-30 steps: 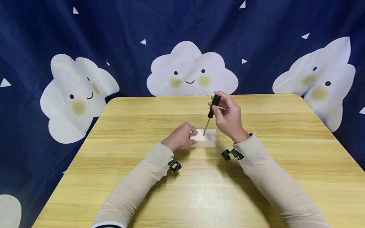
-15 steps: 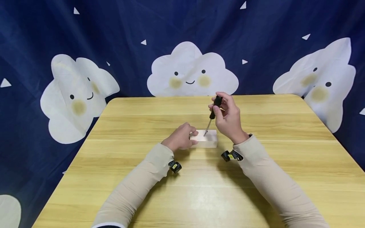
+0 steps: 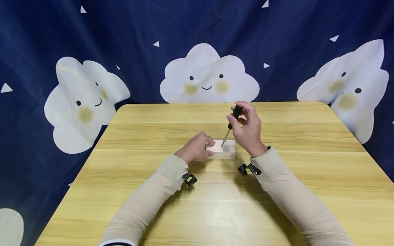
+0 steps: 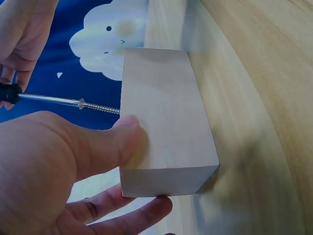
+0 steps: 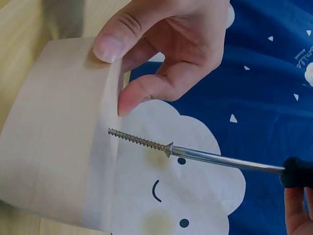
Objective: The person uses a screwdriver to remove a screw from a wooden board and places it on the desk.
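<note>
A pale wooden block (image 3: 226, 154) lies on the table, its long side facing the person. My left hand (image 3: 197, 147) grips its left end, the thumb on the near face as the left wrist view shows. In my right hand (image 3: 247, 128) is a screwdriver (image 5: 215, 157) with a black handle, pinched between thumb and fingers and leaning to the right at the top. A countersunk screw (image 5: 139, 141) sits at the end of its shaft, in line with it. The screw's point meets the block's top face, and most of the thread shows above the wood.
The light wood-grain table (image 3: 172, 218) spreads around both arms. A dark blue curtain (image 3: 141, 20) with smiling clouds hangs behind its far edge. Small black cameras, such as the left one (image 3: 189, 179), are strapped to both wrists.
The right hand and the screwdriver's handle have shifted slightly right and down, so the screwdriver leans more. The screw's point stays on the block, and the left hand keeps its grip.
</note>
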A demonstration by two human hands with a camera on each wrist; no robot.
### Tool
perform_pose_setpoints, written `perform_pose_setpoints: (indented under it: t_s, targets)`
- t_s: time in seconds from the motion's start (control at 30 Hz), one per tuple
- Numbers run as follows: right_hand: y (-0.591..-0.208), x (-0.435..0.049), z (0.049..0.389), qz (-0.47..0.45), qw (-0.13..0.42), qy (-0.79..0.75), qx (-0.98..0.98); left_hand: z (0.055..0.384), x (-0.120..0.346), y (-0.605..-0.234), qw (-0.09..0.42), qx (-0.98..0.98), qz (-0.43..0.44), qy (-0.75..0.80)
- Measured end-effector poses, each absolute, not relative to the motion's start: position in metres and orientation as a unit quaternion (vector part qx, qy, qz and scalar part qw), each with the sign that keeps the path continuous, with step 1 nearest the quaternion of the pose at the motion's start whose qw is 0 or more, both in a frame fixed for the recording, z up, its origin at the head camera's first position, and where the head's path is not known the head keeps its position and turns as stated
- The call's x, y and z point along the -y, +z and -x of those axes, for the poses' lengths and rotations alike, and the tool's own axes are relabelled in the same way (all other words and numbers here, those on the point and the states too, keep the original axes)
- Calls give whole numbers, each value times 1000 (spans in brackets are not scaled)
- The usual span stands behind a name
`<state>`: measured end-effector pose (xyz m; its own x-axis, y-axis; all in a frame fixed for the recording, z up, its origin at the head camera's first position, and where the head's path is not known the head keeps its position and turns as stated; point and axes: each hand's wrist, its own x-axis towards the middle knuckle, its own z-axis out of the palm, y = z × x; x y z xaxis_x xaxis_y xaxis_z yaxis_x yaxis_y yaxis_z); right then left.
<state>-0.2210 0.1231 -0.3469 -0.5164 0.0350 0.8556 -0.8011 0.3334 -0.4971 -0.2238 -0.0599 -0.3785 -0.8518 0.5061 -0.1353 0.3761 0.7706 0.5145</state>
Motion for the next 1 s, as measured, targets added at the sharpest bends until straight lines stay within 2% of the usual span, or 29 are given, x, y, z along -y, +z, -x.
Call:
perform_pose_setpoints:
  t_s: [0.2, 0.43, 0.7, 1.0]
  targets:
    - [-346, -123, 220, -285, 385, 523, 706, 224, 59, -379, 133, -931, -239, 240]
    - [-342, -125, 221, -254, 417, 507, 710, 224, 59, -378, 123, -929, -251, 241]
    - [-340, -130, 222, -292, 388, 502, 716, 224, 59, -375, 127, -930, -261, 227]
    - [-343, -134, 223, -262, 397, 481, 736, 229, 59, -374, 122, -932, -278, 199]
